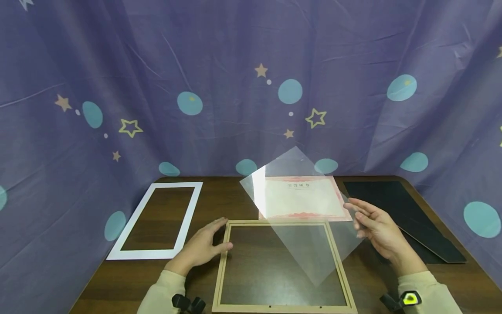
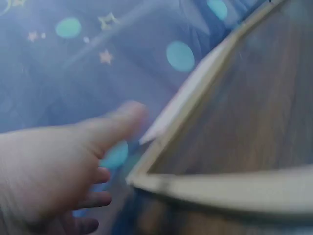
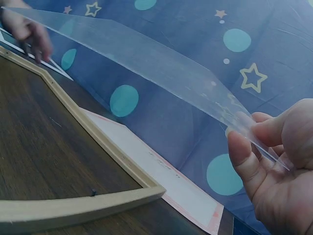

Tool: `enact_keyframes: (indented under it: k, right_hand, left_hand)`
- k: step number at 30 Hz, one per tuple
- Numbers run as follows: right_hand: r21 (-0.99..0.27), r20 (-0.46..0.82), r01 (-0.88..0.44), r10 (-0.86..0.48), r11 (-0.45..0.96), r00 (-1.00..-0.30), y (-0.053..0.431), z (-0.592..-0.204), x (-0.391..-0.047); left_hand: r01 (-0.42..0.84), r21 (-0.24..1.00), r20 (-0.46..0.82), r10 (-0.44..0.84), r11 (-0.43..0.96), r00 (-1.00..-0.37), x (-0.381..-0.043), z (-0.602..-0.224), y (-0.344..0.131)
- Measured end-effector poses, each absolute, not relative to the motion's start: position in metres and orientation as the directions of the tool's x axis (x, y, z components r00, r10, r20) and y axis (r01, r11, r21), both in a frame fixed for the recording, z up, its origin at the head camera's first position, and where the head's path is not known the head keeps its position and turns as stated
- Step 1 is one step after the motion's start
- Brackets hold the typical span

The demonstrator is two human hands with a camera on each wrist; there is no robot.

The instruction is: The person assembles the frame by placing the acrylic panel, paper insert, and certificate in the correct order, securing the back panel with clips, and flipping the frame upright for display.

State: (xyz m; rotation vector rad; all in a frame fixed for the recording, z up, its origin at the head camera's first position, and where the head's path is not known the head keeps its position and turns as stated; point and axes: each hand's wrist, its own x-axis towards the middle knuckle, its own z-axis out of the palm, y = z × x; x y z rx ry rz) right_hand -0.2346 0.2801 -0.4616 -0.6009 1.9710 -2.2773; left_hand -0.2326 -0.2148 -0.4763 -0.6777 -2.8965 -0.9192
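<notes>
My right hand (image 1: 378, 229) pinches a clear sheet (image 1: 303, 213) near its corner, between thumb and fingers. The sheet is held up at a slant over the wooden frame, and a bright glare shows on its left part. The light wood frame (image 1: 222, 266) lies flat on the table, the dark tabletop visible through its opening. Beside the frame's far left corner is my left hand (image 1: 200, 246), fingers extended and thumb over the left bar in the head view. The left wrist view, blurred, shows this hand (image 2: 54, 166) just apart from the frame's corner, holding nothing.
Behind the frame lies a pink-bordered certificate (image 3: 161, 166), partly seen through the sheet. A white mat border (image 1: 147, 254) lies on the left of the table. On the right is a black board (image 1: 392, 196). A purple patterned curtain (image 1: 235, 43) hangs behind the table.
</notes>
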Motion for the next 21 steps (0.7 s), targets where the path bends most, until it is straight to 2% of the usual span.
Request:
enact_keyframes:
  k: [5,9,15,21]
  right_hand:
    - [-0.969,0.236,-0.201,-0.287,-0.146,-0.928,0.267,-0.459,-0.237]
    - [-0.974,0.215,-0.183,-0.295,-0.134,-0.931,0.253,-0.457,-0.24]
    - [-0.982,0.188,-0.17,-0.287,-0.087,-0.939,0.24,-0.456,-0.241]
    - [-0.984,0.175,-0.16,-0.285,-0.075,-0.942,0.236,-0.455,-0.238]
  left_hand:
    - [0.439,0.667,0.339,0.279,0.602,-0.899,-0.229,-0.454,-0.198]
    - [0.463,0.731,0.405,0.227,0.502,-0.886,-0.226,-0.443,-0.191]
    - [0.416,0.804,0.411,0.109,0.425,-0.905,-0.226,-0.439,-0.19]
    - [0.33,0.915,0.325,0.058,0.234,-0.944,-0.228,-0.43,-0.188]
